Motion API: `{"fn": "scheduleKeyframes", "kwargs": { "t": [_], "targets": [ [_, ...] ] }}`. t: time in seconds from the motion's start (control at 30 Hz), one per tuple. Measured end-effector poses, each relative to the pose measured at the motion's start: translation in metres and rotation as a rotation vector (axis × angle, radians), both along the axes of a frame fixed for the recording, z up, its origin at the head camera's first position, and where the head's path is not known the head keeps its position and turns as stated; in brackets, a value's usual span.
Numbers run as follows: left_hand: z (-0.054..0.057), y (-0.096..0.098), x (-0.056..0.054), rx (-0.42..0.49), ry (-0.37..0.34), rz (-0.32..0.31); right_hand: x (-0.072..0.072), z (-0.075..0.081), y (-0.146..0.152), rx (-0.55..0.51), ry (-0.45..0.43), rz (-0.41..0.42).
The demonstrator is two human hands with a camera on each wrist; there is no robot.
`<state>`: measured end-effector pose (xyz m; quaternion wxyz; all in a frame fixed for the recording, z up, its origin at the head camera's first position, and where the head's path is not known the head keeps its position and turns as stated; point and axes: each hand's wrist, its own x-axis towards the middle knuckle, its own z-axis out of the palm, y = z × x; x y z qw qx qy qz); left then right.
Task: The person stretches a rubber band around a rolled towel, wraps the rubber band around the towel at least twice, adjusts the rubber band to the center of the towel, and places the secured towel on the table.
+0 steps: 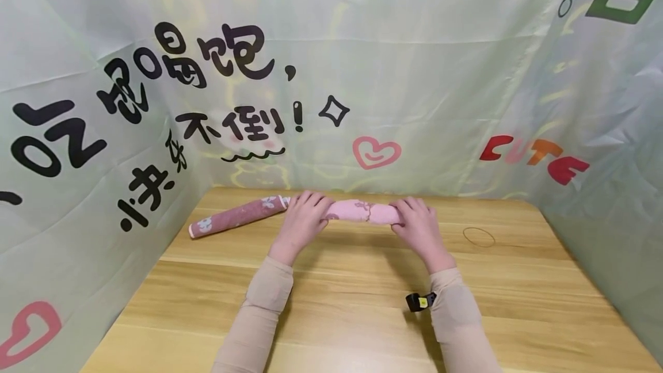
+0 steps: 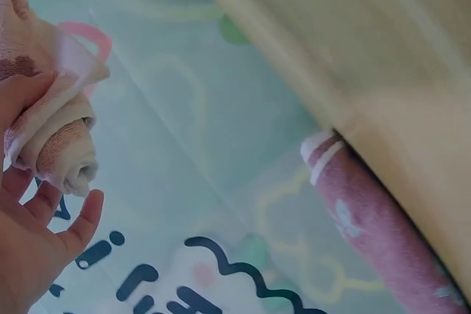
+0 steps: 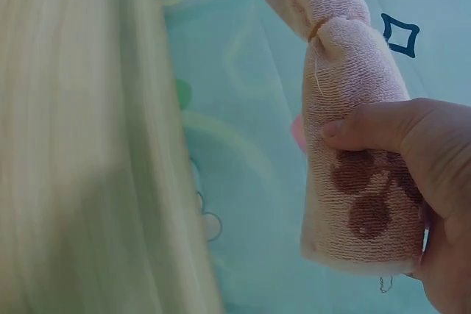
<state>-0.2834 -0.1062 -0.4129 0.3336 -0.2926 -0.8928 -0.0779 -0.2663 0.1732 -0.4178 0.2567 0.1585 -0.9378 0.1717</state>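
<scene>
A pink rolled towel with darker prints is held level above the far part of the table, one hand at each end. My left hand grips its left end; in the left wrist view the towel's coiled end shows between thumb and fingers. My right hand grips the right end, its thumb lying along the terry cloth in the right wrist view. Near the middle, a thin brown rubber band cinches the roll. To the left, a mauve rolled towel lies on the table, close to my left hand.
A loose rubber band lies on the wooden table, right of my right hand. Printed cloth hangs behind the table and along both sides. A black strap with a yellow mark sticks out from my right wrist.
</scene>
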Motion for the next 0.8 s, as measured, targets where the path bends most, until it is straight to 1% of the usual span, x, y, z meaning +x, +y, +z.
{"fn": "scheduleKeyframes", "kwargs": {
  "t": [0.17,0.27,0.53,0.8],
  "targets": [
    [0.003,0.006,-0.010,-0.028,0.026,-0.007,-0.005,0.004,0.008,0.018,0.050,0.011],
    [0.002,0.010,-0.019,-0.064,0.050,-0.009,-0.008,0.005,0.013,0.037,0.061,0.013],
    [-0.001,0.020,-0.043,-0.161,0.180,-0.029,-0.019,0.008,0.020,0.088,0.031,-0.003],
    [-0.005,0.027,-0.062,-0.226,0.197,-0.057,-0.034,0.004,0.025,0.146,0.011,-0.010]
  ]
}}
